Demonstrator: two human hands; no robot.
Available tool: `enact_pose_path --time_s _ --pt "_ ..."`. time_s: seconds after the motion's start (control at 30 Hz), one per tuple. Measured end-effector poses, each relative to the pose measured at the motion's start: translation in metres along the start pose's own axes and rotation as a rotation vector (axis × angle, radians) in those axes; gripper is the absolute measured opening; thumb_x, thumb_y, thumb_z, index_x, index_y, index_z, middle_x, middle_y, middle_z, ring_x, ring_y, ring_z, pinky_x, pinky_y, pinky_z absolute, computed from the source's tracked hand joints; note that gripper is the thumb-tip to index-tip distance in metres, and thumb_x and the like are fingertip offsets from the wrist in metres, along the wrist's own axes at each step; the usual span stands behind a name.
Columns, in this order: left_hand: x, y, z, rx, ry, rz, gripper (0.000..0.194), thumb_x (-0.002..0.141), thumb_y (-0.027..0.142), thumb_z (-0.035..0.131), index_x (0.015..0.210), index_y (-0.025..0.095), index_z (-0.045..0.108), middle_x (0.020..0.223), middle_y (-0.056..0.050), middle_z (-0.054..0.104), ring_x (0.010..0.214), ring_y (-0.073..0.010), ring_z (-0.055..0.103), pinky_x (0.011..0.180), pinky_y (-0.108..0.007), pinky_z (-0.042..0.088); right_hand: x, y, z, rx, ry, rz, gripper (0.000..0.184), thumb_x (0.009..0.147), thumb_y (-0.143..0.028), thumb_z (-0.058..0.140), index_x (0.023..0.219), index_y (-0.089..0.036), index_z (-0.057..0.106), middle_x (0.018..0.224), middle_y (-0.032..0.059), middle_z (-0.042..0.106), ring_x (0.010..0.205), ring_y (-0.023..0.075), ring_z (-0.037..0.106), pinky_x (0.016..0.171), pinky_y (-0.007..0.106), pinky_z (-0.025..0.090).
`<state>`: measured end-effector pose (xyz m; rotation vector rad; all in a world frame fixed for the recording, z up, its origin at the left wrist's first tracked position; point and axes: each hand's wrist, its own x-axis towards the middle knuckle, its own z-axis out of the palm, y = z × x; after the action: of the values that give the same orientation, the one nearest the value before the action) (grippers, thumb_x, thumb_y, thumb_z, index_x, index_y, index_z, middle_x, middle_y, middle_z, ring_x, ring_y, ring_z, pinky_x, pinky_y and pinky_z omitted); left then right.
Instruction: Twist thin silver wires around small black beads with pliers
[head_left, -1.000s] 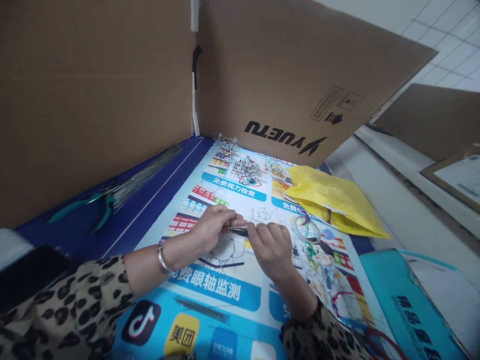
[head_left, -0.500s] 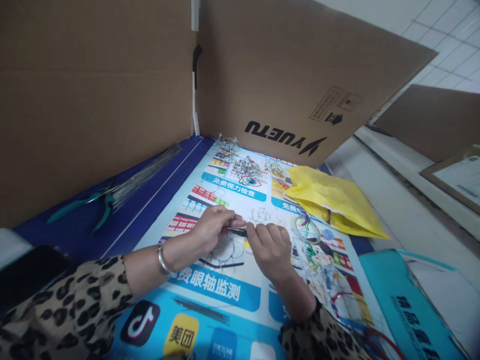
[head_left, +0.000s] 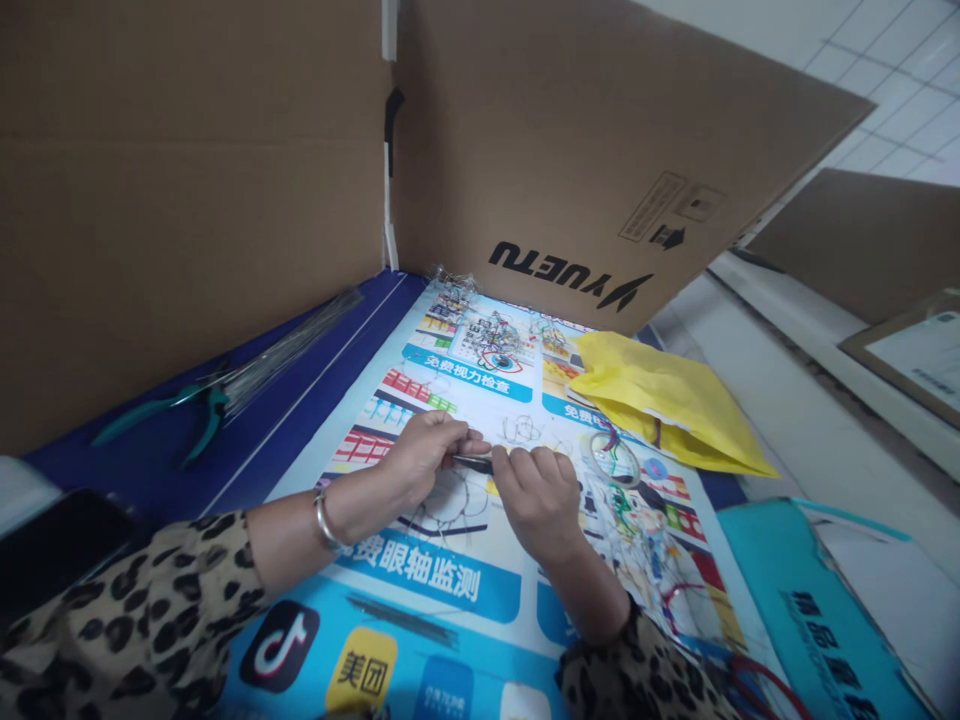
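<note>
My right hand (head_left: pixel 538 500) is closed in a fist around a slim dark metal tool (head_left: pixel 474 464). The tip of this tool points left, to the fingers of my left hand (head_left: pixel 429 452); its exact kind is hidden by the grip. My left thumb and fingertips pinch together at the tip, and what lies between them is too small to make out. Both hands are just above a printed poster sheet (head_left: pixel 480 395). Beneath them lie thin bent wires (head_left: pixel 450 515), and closer to me is a small bundle of straight dark wires (head_left: pixel 405 618).
At left lie teal-handled pliers (head_left: pixel 211 425) and a bundle of straight wires (head_left: pixel 292 345). Tangled wire pieces (head_left: pixel 491 335) sit at the back. A yellow envelope (head_left: pixel 675 405), a clear ring-shaped coil (head_left: pixel 615 460) and a teal box (head_left: pixel 795 600) are at right. Cardboard walls (head_left: pixel 525 150) stand behind.
My right hand has shifted very slightly to the left with the tool. The left hand keeps its pinch, and nothing else has visibly moved.
</note>
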<state>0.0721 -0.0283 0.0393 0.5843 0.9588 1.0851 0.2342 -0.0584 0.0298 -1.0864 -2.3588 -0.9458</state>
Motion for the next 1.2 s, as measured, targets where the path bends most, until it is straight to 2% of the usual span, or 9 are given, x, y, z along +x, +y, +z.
enact_pose_path --time_s 0.4,0.6,0.97,1.2 --pt "0.0002 0.0019 0.001 0.007 0.019 -0.004 0.012 0.067 0.009 0.058 0.056 0.011 0.055 0.061 -0.007 0.066 0.063 -0.0159 0.067 0.064 -0.023 0.05 -0.0015 0.0006 0.0032 0.019 -0.006 -0.014 0.012 0.087 -0.016 0.051 0.094 -0.016 0.061 0.069 0.0024 0.054 0.067 0.016 0.039 0.062 0.035 0.023" --pt "0.0018 0.0023 -0.0001 0.037 0.006 -0.024 0.013 0.069 0.008 0.056 0.056 0.01 0.056 0.06 -0.007 0.065 0.061 -0.016 0.067 0.059 -0.02 0.048 -0.0023 0.001 0.0039 0.028 0.005 -0.017 0.011 0.088 -0.016 0.05 0.092 -0.017 0.061 0.069 0.0016 0.054 0.066 0.0149 0.038 0.061 0.035 0.022" --pt "0.0011 0.003 -0.0004 0.038 -0.04 -0.05 0.021 0.069 0.005 0.054 0.051 0.012 0.048 0.059 -0.007 0.064 0.059 -0.016 0.067 0.062 -0.022 0.049 -0.003 0.0017 0.0038 0.031 0.065 -0.057 0.009 0.085 -0.016 0.055 0.093 -0.016 0.061 0.072 0.0015 0.057 0.067 0.0146 0.04 0.061 0.034 0.023" --pt "0.001 0.0046 0.0005 0.041 -0.013 -0.048 0.018 0.07 0.006 0.055 0.056 0.014 0.048 0.063 -0.008 0.066 0.06 -0.0165 0.068 0.06 -0.021 0.049 -0.0047 -0.0004 0.0054 0.019 -0.006 -0.013 0.01 0.088 -0.018 0.051 0.091 -0.017 0.061 0.066 0.0015 0.052 0.066 0.0152 0.037 0.061 0.036 0.022"
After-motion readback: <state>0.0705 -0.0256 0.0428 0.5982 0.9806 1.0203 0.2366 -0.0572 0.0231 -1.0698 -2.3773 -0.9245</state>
